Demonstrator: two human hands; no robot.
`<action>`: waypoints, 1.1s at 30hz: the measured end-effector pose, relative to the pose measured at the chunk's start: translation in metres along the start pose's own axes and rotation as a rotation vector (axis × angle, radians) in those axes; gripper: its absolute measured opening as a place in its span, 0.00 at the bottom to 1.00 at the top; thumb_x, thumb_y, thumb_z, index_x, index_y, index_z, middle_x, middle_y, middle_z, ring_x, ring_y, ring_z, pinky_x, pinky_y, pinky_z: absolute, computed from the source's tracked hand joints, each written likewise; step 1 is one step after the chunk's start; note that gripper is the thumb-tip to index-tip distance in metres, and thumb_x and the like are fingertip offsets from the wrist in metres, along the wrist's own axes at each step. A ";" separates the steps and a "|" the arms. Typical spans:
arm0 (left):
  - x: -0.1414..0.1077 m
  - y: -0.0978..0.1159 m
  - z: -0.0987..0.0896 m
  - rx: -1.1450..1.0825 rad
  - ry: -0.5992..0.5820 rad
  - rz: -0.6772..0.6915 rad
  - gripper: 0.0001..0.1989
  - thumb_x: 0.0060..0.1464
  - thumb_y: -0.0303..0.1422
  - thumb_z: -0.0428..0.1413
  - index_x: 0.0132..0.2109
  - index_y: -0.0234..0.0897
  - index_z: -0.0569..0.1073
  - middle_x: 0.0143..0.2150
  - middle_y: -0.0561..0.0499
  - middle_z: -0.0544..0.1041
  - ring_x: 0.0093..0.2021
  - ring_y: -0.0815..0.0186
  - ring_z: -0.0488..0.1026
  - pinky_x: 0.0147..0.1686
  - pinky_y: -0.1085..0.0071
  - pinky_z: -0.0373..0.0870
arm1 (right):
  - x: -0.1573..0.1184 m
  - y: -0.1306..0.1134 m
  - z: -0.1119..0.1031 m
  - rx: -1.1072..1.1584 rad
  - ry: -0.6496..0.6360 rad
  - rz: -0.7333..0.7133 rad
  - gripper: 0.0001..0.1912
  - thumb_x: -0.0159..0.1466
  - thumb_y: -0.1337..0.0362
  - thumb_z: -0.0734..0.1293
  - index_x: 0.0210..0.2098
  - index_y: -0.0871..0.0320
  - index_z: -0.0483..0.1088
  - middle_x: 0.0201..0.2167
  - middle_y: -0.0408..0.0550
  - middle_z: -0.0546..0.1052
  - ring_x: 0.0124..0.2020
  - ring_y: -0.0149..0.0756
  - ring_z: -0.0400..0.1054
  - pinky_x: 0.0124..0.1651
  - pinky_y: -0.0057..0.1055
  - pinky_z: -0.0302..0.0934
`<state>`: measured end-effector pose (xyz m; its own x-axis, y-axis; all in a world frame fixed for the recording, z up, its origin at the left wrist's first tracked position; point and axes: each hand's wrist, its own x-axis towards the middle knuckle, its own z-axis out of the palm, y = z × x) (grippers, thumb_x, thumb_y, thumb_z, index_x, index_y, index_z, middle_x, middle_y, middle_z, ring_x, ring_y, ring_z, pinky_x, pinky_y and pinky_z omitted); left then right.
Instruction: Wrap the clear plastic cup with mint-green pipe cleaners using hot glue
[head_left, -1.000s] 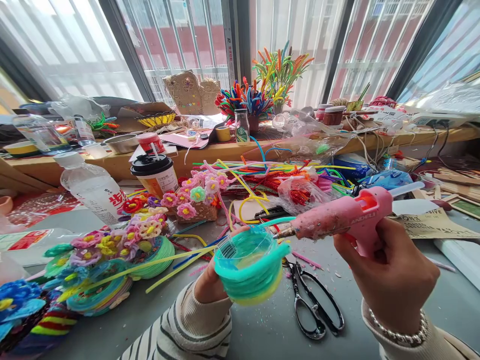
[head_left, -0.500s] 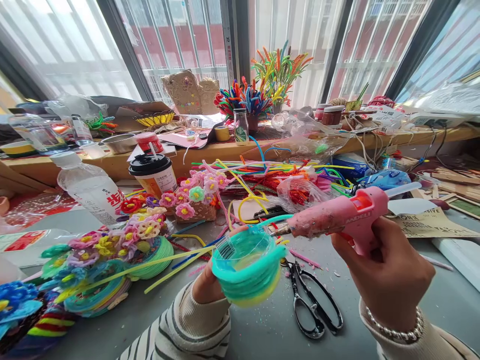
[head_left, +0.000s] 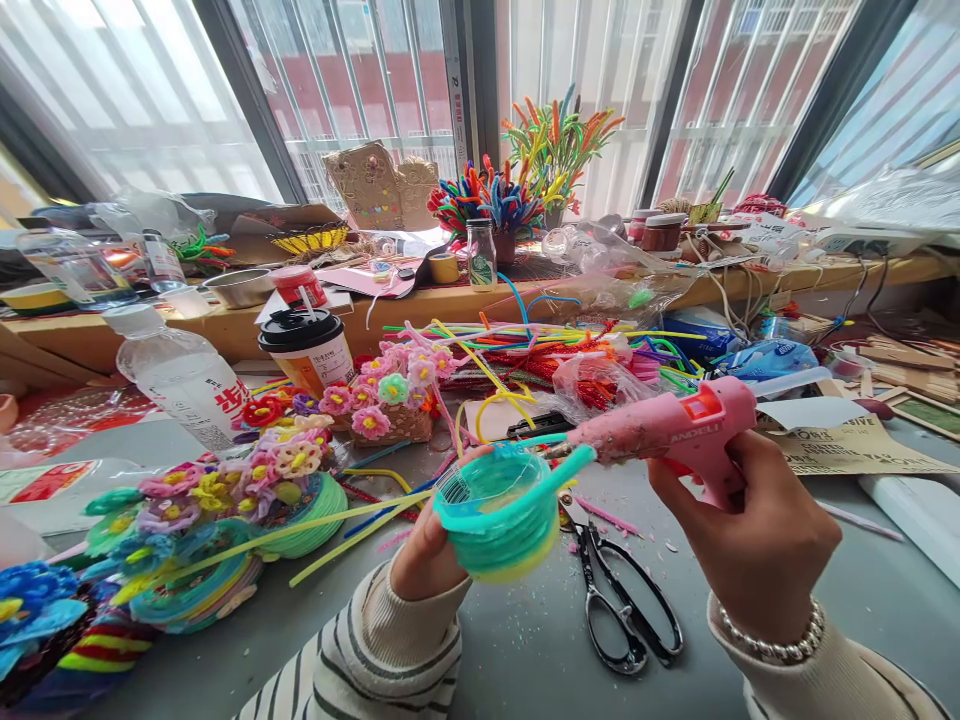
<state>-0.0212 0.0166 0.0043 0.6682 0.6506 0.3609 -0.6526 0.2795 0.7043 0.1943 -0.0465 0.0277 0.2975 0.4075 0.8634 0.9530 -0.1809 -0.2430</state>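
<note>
1. Left hand [head_left: 427, 560]: fingers grasp the green-wrapped cup [head_left: 499, 545], held above the grey table [head_left: 540, 660], well apart from the wooden ledge's [head_left: 427, 302] front edge.
2. Right hand [head_left: 757, 510]: fingers wrap the handle of the pink glue gun [head_left: 667, 430]; trigger pressure cannot be told.
3. Step in hand: apparently gluing turquoise cord at the rim; its loose end [head_left: 574, 472] projects beside the nozzle.
4. Next move: probably calls for laying that end onto the glue, fingertips clear of the nozzle.
</note>
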 end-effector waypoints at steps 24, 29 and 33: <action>-0.010 0.013 -0.008 -0.209 -0.008 -0.050 0.28 0.48 0.48 0.52 0.55 0.43 0.65 0.56 0.51 0.68 0.52 0.60 0.68 0.44 0.72 0.68 | 0.021 0.070 0.020 -0.029 -0.627 0.323 0.22 0.51 0.43 0.59 0.24 0.57 0.65 0.18 0.45 0.69 0.18 0.34 0.60 0.23 0.29 0.52; -0.009 0.012 -0.007 -0.211 -0.058 -0.058 0.26 0.50 0.48 0.50 0.54 0.45 0.66 0.57 0.55 0.66 0.54 0.60 0.66 0.45 0.72 0.68 | -0.002 0.091 0.034 -0.051 -0.760 0.183 0.18 0.53 0.49 0.60 0.24 0.59 0.67 0.20 0.51 0.73 0.21 0.39 0.66 0.24 0.31 0.55; -0.007 0.010 -0.003 -0.201 -0.099 -0.007 0.25 0.52 0.47 0.48 0.55 0.44 0.65 0.56 0.52 0.68 0.53 0.61 0.67 0.42 0.74 0.69 | -0.006 0.092 0.037 -0.085 -0.777 0.075 0.19 0.51 0.48 0.63 0.21 0.60 0.67 0.21 0.54 0.73 0.26 0.46 0.68 0.30 0.37 0.58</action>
<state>-0.0337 0.0168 0.0066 0.6985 0.5784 0.4212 -0.6989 0.4254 0.5749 0.2828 -0.0323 -0.0162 0.3454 0.8951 0.2820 0.9306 -0.2877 -0.2264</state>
